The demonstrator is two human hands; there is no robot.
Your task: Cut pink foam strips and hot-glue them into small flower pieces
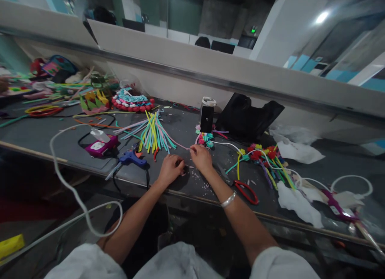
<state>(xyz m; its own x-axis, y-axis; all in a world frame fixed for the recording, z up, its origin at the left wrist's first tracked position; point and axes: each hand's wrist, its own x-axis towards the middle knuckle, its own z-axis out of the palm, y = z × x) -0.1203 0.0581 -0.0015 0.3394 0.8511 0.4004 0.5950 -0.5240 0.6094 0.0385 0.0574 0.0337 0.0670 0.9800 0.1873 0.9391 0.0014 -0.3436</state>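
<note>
On the dark tabletop my right hand (202, 158) pinches the end of a thin pink pipe cleaner (178, 144). The strand runs left toward a fanned heap of yellow, teal and pink pipe cleaners (154, 134). My left hand (171, 167) rests just left of it, fingers curled; whatever it may hold is hidden. Small pale clippings (199, 178) lie between and below the hands. Beyond my right hand, a pink and teal pipe-cleaner flower cluster (207, 139) sits in front of an upright black phone (206, 119).
A blue glue gun (131, 158) and purple power strip (102, 146) lie left. Red-handled pliers (247, 192), colourful pipe-cleaner flowers (266, 154) and crumpled white paper (296, 203) lie right. A black bag (248, 116) stands behind. White cables (67, 182) loop at both sides.
</note>
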